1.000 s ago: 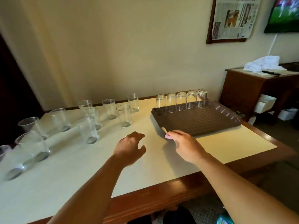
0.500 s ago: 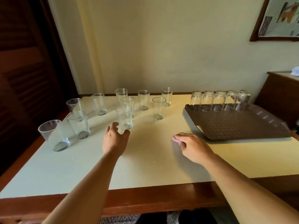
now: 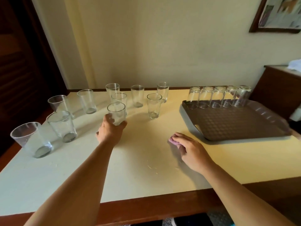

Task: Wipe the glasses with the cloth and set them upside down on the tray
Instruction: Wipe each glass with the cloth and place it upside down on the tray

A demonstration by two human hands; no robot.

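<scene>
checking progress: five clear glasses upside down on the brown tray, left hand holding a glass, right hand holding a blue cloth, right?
Nearly. In the head view the small cloth under the right hand is pink, not blue. The rest holds: five upturned clear glasses on the brown tray, left hand holding a clear glass.

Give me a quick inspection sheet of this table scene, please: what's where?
Surface: pale table top, faint scratches near the front.
Job's things: five glasses upside down along the brown tray far edge; ten upright glasses on the table; pink cloth.
Clutter: nothing seen.
Hands: left hand grips one upright glass; right hand holds the cloth on the table.
Cables: nothing seen.
Surroundings: framed picture, wooden sideboard, dark door.
</scene>
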